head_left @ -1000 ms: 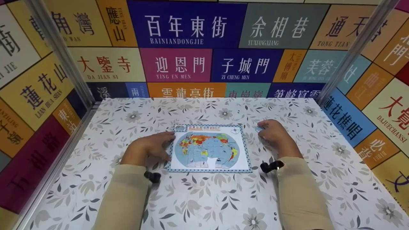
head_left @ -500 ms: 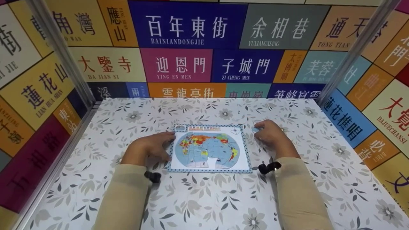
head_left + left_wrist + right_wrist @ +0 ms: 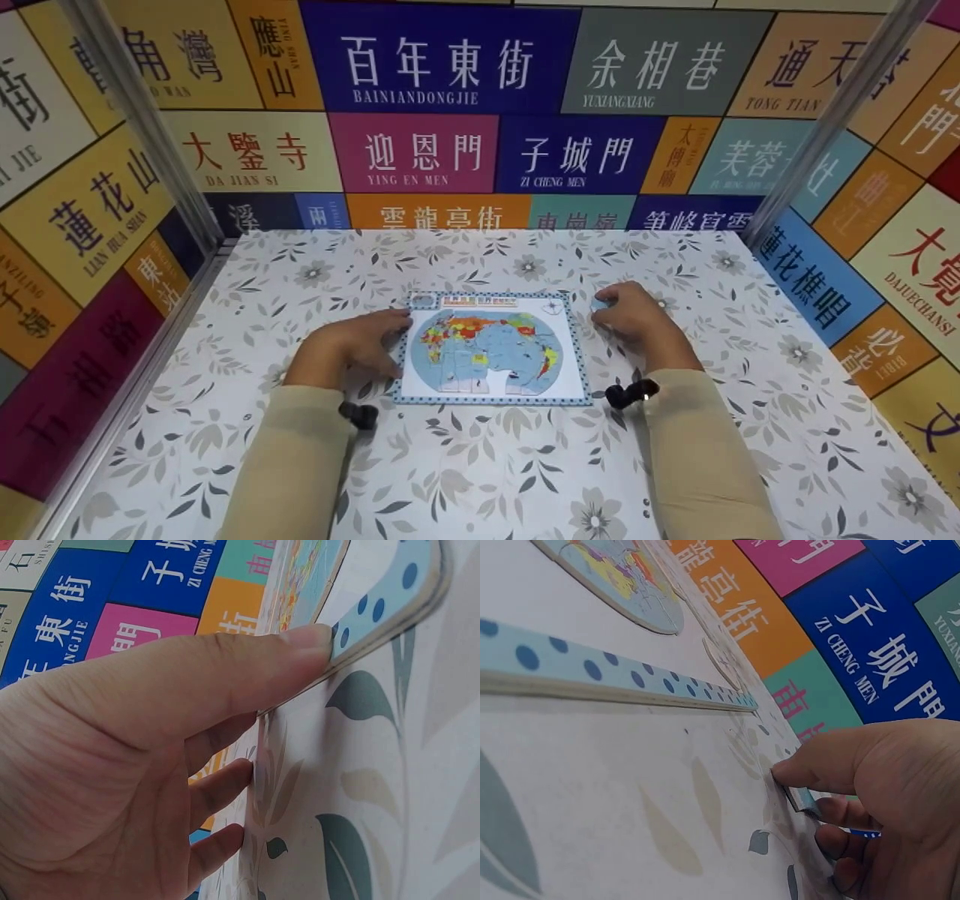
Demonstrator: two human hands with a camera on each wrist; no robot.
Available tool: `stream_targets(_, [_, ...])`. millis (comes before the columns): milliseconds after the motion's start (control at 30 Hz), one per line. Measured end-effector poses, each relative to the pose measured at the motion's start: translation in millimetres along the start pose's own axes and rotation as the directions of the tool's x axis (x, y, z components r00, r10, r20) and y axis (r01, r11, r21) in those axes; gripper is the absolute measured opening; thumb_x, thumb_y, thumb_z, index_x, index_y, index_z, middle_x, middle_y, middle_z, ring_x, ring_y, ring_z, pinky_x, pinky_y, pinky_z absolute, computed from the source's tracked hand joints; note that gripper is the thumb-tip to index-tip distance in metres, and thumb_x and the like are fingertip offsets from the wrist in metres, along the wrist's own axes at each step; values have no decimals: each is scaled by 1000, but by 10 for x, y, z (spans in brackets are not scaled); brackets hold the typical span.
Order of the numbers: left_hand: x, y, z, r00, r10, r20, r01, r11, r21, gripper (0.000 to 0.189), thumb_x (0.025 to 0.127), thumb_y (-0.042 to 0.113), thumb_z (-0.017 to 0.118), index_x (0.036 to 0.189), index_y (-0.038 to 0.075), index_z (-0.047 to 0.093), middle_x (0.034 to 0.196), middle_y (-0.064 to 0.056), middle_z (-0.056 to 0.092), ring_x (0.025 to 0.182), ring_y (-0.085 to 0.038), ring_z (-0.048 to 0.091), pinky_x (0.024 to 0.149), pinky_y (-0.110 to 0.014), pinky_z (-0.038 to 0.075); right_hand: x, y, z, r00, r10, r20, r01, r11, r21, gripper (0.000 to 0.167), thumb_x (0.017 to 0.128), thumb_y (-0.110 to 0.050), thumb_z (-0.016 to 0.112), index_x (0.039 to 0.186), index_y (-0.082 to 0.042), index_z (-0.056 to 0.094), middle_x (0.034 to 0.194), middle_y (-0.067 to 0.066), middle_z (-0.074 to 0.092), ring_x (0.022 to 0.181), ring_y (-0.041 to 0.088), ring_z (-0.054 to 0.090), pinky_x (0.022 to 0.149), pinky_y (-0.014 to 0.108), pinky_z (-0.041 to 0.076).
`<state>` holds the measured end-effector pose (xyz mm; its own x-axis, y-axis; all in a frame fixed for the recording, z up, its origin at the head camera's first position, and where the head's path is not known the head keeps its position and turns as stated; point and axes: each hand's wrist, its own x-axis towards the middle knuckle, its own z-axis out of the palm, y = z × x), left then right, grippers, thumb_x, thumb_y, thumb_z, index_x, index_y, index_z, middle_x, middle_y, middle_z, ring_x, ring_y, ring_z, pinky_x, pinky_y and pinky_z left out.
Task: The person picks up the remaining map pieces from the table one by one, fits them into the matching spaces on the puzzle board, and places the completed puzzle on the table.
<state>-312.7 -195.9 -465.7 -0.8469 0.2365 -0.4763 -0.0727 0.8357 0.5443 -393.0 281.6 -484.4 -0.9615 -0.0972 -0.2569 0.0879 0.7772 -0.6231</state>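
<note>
A world map jigsaw board [image 3: 576, 375] lies flat on the table, with a blue polka-dot border and a white notch in the lower middle of its map. My left hand [image 3: 360, 341] rests at the board's left edge, fingers and thumb spread apart. In the left wrist view the thumb [image 3: 300, 645] touches the dotted border, while the other fingers reach down to the tablecloth. To the right of the board, my right hand [image 3: 636, 319] pinches a small light-blue puzzle piece [image 3: 804, 800] between thumb and fingers, low over the table. Its fingers partly hide the piece.
Under everything is a white tablecloth [image 3: 480, 472] with grey leaves and flowers. Panels printed with Chinese place names [image 3: 442, 60] stand behind it and at both sides. A small black wrist device [image 3: 632, 394] sits at the right sleeve, another black device [image 3: 358, 415] at the left.
My right hand has shifted slightly left towards the board with the puzzle piece still in its fingers. My left hand and the board have stayed put.
</note>
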Motion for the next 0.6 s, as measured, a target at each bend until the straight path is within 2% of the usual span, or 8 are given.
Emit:
stream_targets(200, [-15, 20, -6, 1000, -22, 3, 22, 1000, -11, 104, 77, 23, 96, 164, 40, 42, 180, 15, 22, 171, -30, 10, 137, -63, 12, -30, -53, 17, 999, -39, -32, 39, 999, 2, 59, 94, -26, 75, 148, -7, 60, 151, 22, 55, 142, 42, 52, 125, 58, 40])
stream_targets(400, [-10, 35, -4, 1000, -22, 7, 22, 1000, -9, 104, 77, 24, 96, 164, 40, 42, 180, 15, 22, 171, -29, 10, 137, -62, 12, -78, -181, 27, 999, -7, -52, 10, 998, 66, 57, 92, -29, 77, 145, -15, 62, 155, 16, 51, 140, 38, 51, 123, 59, 42])
stream_targets(600, [-11, 23, -15, 1000, -22, 7, 22, 1000, -7, 104, 77, 23, 96, 164, 39, 42, 180, 15, 22, 171, -29, 10, 137, -62, 12, -96, -332, 15, 993, -76, -85, 75, 997, -16, 52, 91, -37, 78, 139, -20, 68, 149, 12, 54, 134, 35, 53, 118, 58, 46])
